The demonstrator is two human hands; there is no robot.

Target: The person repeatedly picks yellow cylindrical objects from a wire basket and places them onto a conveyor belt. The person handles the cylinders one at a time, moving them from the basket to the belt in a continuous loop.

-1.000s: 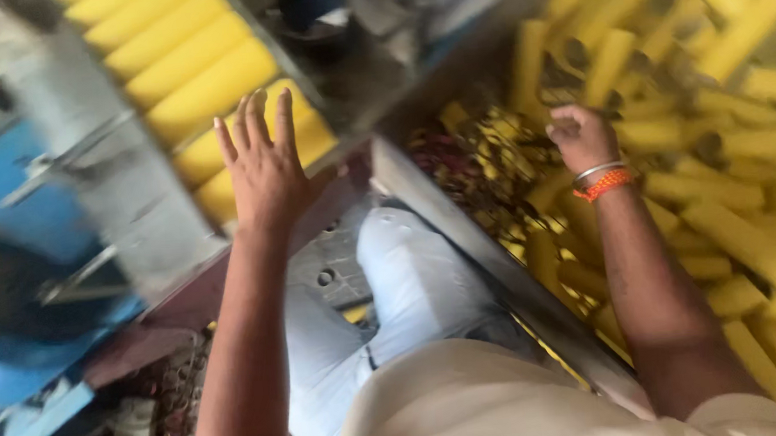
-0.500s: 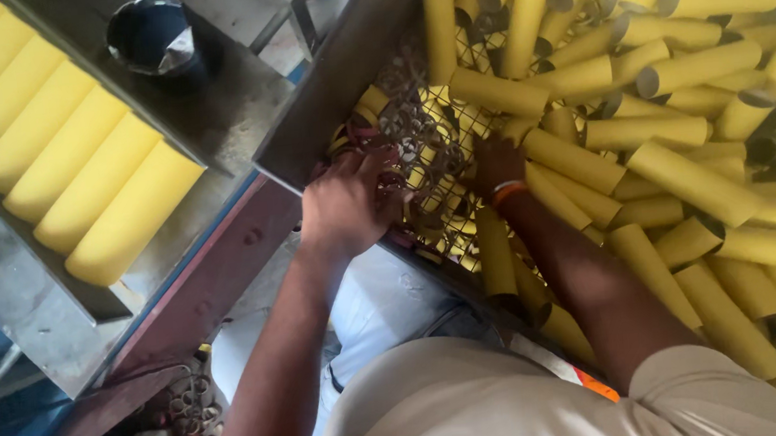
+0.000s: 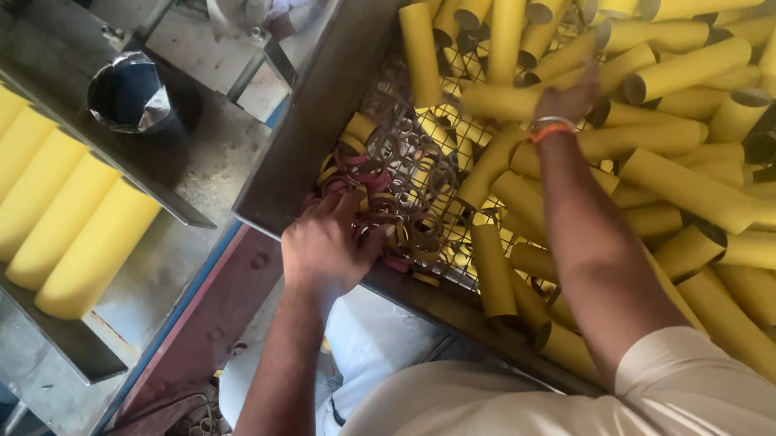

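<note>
Two bare hands are seen over a metal bin [image 3: 307, 150] with a wire-mesh floor [image 3: 421, 164], heaped with yellow cardboard tubes [image 3: 685, 187]. The left hand [image 3: 325, 247] is set at the bin's near corner, fingers curled down into a tangle of small pink and yellow rings [image 3: 376, 186] lying on the mesh; whether a ring is actually pinched cannot be told. The right hand [image 3: 569, 99], wearing an orange-and-silver bangle [image 3: 550, 127], is blurred and laid on one yellow tube [image 3: 504, 100] near the middle of the pile; fingers appear wrapped over it, grip not clearly shown. The right forearm is crossed by nothing, but tubes are piled tight on both sides of it. A row of yellow tubes [image 3: 42, 215] is lined on a tray left of the bin. A dark metal cup [image 3: 127, 96] is stood between tray and bin.
</note>
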